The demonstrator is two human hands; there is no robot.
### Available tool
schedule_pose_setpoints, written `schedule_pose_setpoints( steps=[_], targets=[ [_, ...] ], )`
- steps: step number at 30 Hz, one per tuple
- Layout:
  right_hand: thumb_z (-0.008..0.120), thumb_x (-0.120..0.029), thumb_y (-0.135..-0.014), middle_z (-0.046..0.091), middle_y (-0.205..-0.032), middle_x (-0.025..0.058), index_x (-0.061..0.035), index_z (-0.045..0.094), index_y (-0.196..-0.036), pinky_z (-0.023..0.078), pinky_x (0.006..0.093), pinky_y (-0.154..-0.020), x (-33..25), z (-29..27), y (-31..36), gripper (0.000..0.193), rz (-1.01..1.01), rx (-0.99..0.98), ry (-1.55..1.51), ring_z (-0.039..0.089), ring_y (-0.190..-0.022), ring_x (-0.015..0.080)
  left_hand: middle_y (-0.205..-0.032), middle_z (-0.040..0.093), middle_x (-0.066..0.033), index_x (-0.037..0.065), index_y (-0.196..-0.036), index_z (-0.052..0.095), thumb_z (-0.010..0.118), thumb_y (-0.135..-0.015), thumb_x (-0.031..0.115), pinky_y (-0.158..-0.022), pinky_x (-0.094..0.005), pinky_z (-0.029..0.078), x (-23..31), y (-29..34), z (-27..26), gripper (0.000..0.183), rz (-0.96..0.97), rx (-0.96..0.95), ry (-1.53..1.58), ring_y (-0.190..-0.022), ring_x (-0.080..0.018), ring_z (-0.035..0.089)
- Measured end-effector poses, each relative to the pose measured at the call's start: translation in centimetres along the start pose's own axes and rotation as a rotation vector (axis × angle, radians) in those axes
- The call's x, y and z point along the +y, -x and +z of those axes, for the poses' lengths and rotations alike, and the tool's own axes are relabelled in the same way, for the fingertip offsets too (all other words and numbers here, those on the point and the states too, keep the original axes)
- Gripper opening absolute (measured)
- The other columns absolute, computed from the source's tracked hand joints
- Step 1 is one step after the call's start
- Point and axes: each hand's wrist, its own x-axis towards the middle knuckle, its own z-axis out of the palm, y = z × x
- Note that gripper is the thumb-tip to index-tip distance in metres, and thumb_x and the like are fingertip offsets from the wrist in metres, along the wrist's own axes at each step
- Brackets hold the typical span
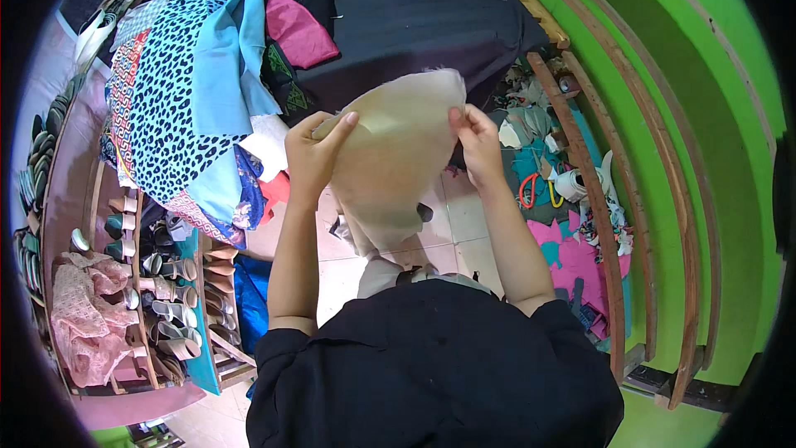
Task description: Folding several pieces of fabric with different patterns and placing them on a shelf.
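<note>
The pale beige, roughly oval sheet of thin fabric (396,153) hangs between the person's left hand (315,153) and right hand (479,148), both closed in pinches on its left and right edges (neither clearly nearer), its long axis slanting from far right to near left.

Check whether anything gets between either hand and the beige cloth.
Nothing visible does. The left hand holds the beige cloth directly by its left edge, thumb on top, and the right hand grips its right edge.
</note>
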Motion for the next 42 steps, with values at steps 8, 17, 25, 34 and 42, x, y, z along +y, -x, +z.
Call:
schedule_pose_setpoints(
  steps=[8,17,25,34,42],
  targets=[
    [0.053,-0.001,-0.076,0.064,-0.077,0.0069,-0.0022,0.061,-0.089,0.045,0.0248,-0.061,-2.7,4.5,0.9,0.015,-0.253,-0.458,0.501,0.058,-0.068,0.0077,-0.109,0.053,-0.0094,0.005,-0.12,0.046,0.075,-0.063,0.023,-0.087,-0.0271,0.04,-0.1,0.3,0.0,0.066,0.384,-0.273,0.104,-0.097,-0.0173,0.051],
    [0.067,-0.007,-0.067,0.06,-0.084,0.0042,-0.0023,0.055,-0.099,0.044,0.0267,-0.072,-1.7,4.3,0.4,0.035,-0.03,-0.457,0.503,0.054,-0.078,0.0124,-0.061,0.056,-0.0135,0.0,-0.085,0.062,0.06,-0.07,0.002,-0.049,-0.0271,0.04,2.8,-2.5,-2.7,0.015,0.435,-0.43,-0.38,-0.052,-0.015,0.05],
    [0.07,-0.018,-0.061,0.064,-0.081,0.0119,-0.0025,0.063,-0.09,0.044,0.0306,-0.069,11.1,-3.0,0.8,0.034,0.227,-0.645,0.792,0.06,-0.076,0.0188,-0.063,0.059,-0.0064,0.003,-0.091,0.064,0.059,-0.081,0.023,-0.053,-0.0233,0.042,6.9,-8.5,-9.3,0.023,0.517,0.083,-0.45,-0.057,-0.0071,0.051],
    [0.066,-0.008,-0.068,0.059,-0.069,0.0102,-0.0026,0.059,-0.076,0.043,0.0302,-0.061,10.5,-7.8,-1.0,0.012,0.114,0.053,1.036,0.057,-0.066,0.0173,-0.071,0.06,-0.0033,-0.002,-0.09,0.065,0.059,-0.082,0.034,-0.062,-0.0219,0.041,-2.6,-7.1,-23.7,0.037,0.208,0.531,-0.387,-0.065,-0.0079,0.05],
    [0.06,-0.007,-0.066,0.061,-0.078,0.0146,-0.0028,0.057,-0.088,0.045,0.0316,-0.063,2.3,-0.6,-4.3,0.023,-0.29,-0.082,0.878,0.062,-0.073,0.0265,-0.122,0.045,-0.0152,0.001,-0.124,0.04,0.076,-0.06,0.022,-0.096,-0.0378,0.031,-2.8,-2.9,-13.2,0.077,0.472,0.173,-0.738,-0.113,-0.0297,0.042]
  ],
)
